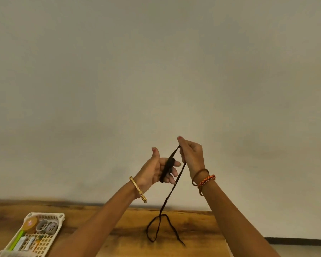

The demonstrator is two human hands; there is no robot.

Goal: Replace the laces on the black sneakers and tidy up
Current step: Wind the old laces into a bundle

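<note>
Both hands are raised in front of a plain wall. A black shoelace (171,193) is wound in several turns round the straight fingers of my left hand (156,171), whose thumb points up. My right hand (191,156), a little higher and to the right, pinches the lace between thumb and fingers. From there the lace hangs down to the wooden table (130,230), where its loose end lies in a loop. No sneakers are in view.
A cream plastic basket (46,240) sits at the table's left, holding tape rolls, a green pen and small items. The table's far edge meets the wall; its right end stops near a dark baseboard (300,240).
</note>
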